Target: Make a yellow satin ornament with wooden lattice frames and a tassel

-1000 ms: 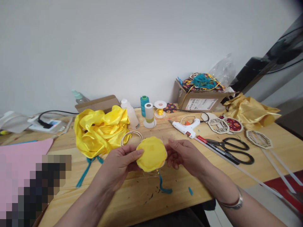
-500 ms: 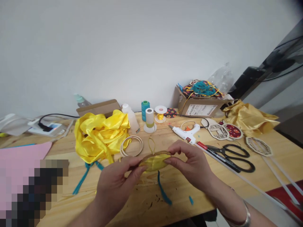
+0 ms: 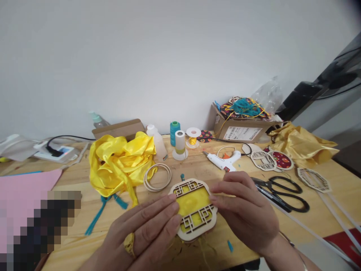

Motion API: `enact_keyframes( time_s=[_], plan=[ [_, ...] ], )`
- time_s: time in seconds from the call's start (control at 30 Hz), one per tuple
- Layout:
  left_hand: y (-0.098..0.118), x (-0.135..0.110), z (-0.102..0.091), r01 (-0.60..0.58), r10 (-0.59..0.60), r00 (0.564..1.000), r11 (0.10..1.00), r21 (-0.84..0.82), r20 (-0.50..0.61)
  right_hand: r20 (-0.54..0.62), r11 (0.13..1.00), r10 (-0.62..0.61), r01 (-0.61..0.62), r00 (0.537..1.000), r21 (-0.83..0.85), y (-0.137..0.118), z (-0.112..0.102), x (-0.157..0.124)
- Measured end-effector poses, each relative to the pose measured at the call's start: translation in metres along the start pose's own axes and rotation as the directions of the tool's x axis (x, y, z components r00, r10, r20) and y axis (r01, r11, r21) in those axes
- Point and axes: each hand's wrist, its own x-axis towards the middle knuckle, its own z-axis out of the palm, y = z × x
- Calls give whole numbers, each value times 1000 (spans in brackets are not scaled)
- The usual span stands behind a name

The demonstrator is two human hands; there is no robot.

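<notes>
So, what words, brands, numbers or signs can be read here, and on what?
None can be read.
Cardboard box: print on its white label, too small and blurred.
Bottle: small label, too small.
Glue gun: red patch, no lettering I can make out.
Wooden frame: no text seen.

head view forward, down over table (image 3: 76, 180)

Lattice frame (image 3: 195, 220) over yellow fabric (image 3: 193, 202)

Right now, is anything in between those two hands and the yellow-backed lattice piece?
Nothing visible: the left hand touches the left side of the yellow-backed lattice piece directly, and the right hand touches its right side.
</notes>
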Motion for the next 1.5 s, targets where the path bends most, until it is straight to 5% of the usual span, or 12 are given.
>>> enact_keyframes(
  time_s=[0.1, 0.13, 0.23, 0.3, 0.37, 0.4, 0.43, 0.5, 0.6, 0.7, 0.97, 1.5],
  plan=[
    [0, 2, -15, -20, 20, 1000, 1000, -9, -15, 103, 992, 98, -106, 990, 73, -17, -17, 14],
    [1, 5, -20, 72, -72, 997, 997, 0, -21, 150, 978, 160, -177, 976, 111, -21, -22, 19],
    [6, 23, -24, 327, -321, 945, 929, -172, 59, 338, 851, 442, -508, 831, 135, -22, -27, 29],
    [5, 37, -12, 661, -595, 751, 684, -309, 287, 492, 660, 636, -750, 594, 53, -10, -17, 28],
    [0, 46, 11, 885, -732, 445, 273, -377, 516, 603, 435, 722, -900, 340, -12, 8, 2, 19],
    [-4, 47, 25, 908, -741, 345, 108, -405, 576, 617, 358, 744, -933, 255, -46, 18, 12, 11],
    [-9, 45, 37, 904, -739, 301, 20, -427, 603, 601, 311, 767, -950, 224, -43, 26, 22, 3],
    [-17, 38, 58, 896, -761, 297, 12, -445, 577, 569, 312, 791, -948, 226, -58, 38, 37, -13],
    [-23, 28, 71, 919, -813, 356, 214, -332, 461, 517, 422, 801, -897, 302, -130, 42, 45, -27],
    [-22, 28, 70, 916, -802, 401, 364, -172, 442, 500, 502, 795, -836, 345, -222, 38, 42, -27],
    [-12, 47, 56, 816, -711, 481, 577, 34, 512, 507, 559, 794, -733, 336, -389, 26, 38, -10],
    [-22, 56, 52, 658, -607, 507, 731, 180, 612, 602, 671, 734, -480, 315, -566, 22, 38, 8]
  ],
)
